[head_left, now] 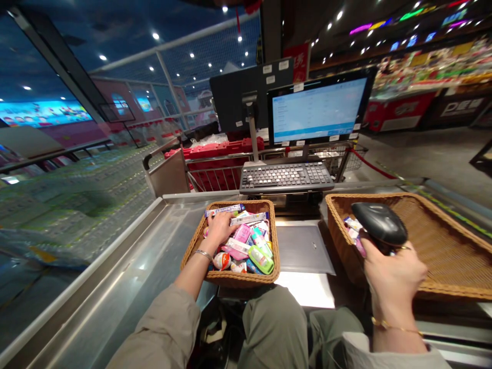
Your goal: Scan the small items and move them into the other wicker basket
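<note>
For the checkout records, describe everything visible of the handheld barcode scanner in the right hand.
The handheld barcode scanner has a black, rounded, elongated head of what looks like matte plastic. The right hand grips it below the head, hiding the lower part. It is held tilted above a wicker basket, beside small packets, and seems not to touch them. No scan window or cable can be made out.

Hands: 2, left hand point(219, 230) and right hand point(392, 271)
Wicker baskets point(241, 278): 2, one left, one right
Barcode scanner point(378, 223): 1, in the right hand
Keyboard point(286, 177): 1, far
Display screens point(317, 107): 2, far
Bracelets point(203, 254): 2, one on each wrist
</note>
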Motion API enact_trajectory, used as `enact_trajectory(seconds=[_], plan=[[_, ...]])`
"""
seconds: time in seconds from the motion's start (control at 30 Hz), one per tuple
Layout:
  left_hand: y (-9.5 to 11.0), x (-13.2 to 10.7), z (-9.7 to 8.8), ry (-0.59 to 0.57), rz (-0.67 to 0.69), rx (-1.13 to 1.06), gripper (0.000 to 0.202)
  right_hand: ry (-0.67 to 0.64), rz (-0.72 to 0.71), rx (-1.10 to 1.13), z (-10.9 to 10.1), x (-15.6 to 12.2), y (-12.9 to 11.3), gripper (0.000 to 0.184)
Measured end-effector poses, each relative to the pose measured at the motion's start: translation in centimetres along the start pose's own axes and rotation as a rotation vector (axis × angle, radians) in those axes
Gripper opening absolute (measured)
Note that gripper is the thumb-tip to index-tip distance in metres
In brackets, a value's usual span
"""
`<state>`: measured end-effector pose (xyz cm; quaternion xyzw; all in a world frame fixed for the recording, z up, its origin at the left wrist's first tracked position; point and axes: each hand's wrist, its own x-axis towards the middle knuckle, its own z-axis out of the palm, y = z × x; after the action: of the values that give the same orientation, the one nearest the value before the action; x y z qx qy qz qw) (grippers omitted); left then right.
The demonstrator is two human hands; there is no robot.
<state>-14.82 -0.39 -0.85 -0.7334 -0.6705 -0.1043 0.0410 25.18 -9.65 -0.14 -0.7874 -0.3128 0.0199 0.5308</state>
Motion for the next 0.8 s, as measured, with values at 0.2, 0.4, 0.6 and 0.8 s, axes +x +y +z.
enact_trajectory(seconds=[0.2,0.4,0.6,0.8], plan=[[-0.5,0.6,-0.4,-0.046,-0.065,-0.106,0.016,-0.015,0.021,-0.023,-0.1,-0.1,-0.4,0.049],[-0.8,1.0,-1.8,-0.025,-0.101,-0.221,0.021,-0.02,0.031,-0.021,-0.2,-0.1,-0.4,0.048],[-0.1,1.6,-2.3,0.095,-0.126,-0.431,0.032,-0.008,0.009,-0.014,-0.2,-0.2,-0.3,0.045],[2.0,2.3,-3.4,0.288,-0.106,-0.728,0.031,-0.054,0.028,0.053,-0.6,-0.4,-1.1,0.042]])
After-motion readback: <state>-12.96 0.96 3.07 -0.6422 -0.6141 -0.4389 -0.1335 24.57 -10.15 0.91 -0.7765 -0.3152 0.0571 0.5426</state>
